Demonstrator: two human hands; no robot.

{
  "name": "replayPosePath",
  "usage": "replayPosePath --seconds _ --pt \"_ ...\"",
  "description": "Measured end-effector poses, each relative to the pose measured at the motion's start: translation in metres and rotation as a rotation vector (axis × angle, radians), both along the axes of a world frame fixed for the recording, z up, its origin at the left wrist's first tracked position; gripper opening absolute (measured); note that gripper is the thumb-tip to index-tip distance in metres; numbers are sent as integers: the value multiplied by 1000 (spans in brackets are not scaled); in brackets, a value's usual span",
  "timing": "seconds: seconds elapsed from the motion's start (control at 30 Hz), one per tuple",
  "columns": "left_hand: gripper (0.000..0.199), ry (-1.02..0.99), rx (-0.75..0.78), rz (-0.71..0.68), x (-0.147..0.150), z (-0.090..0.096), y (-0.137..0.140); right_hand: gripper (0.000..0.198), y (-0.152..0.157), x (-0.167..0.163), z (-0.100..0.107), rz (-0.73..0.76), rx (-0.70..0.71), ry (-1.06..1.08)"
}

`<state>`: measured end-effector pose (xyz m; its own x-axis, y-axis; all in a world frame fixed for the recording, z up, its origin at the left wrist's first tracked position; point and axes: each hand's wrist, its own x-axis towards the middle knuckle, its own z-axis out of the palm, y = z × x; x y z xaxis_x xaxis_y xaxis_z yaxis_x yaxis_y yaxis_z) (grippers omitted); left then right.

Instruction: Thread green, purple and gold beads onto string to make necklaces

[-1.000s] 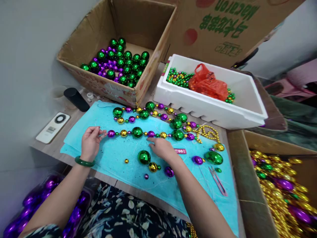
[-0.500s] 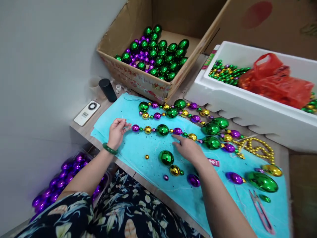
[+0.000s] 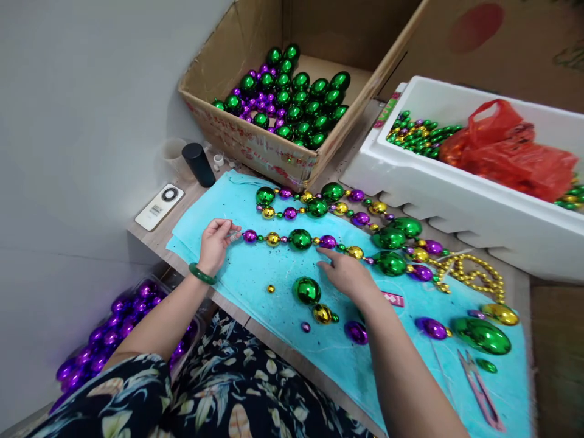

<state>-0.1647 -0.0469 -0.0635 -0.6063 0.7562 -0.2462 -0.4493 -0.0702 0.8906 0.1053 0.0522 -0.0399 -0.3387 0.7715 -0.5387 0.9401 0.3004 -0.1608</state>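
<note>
A strand of shiny green, purple and gold beads (image 3: 300,239) lies across the blue cloth (image 3: 246,267). At its left end my left hand (image 3: 216,243), with a green bangle on the wrist, is closed in a pinch beside the end purple bead; the thin thread there is hard to make out. My right hand (image 3: 347,274) rests palm down below the strand. Its index finger stretches out to a purple bead (image 3: 327,242), and the thumb is apart. Loose beads lie nearer me: a large green bead (image 3: 306,291), a gold bead (image 3: 322,313) and a purple bead (image 3: 356,332).
Pink thread snips (image 3: 481,392) lie at the right by a big green bead (image 3: 482,335). Behind stand a cardboard box (image 3: 255,146) of beads and a white foam box (image 3: 438,182) with a red bag (image 3: 511,152). A phone (image 3: 159,207) and black cylinder (image 3: 198,165) sit left.
</note>
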Motion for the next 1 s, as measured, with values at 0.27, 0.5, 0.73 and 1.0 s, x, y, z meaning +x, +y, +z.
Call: replayPosePath --seconds 0.27,0.5,0.73,1.0 --pt "30 -12 4 31 -2 -3 0 49 2 -1 -4 -1 10 6" --pt "23 13 -26 26 0 2 2 45 2 11 2 -98 -25 296" --pt "13 100 -61 -49 10 11 0 26 -16 32 29 -304 -233 769" --pt "25 156 -29 -121 29 23 2 23 -35 31 41 -565 -278 1032"
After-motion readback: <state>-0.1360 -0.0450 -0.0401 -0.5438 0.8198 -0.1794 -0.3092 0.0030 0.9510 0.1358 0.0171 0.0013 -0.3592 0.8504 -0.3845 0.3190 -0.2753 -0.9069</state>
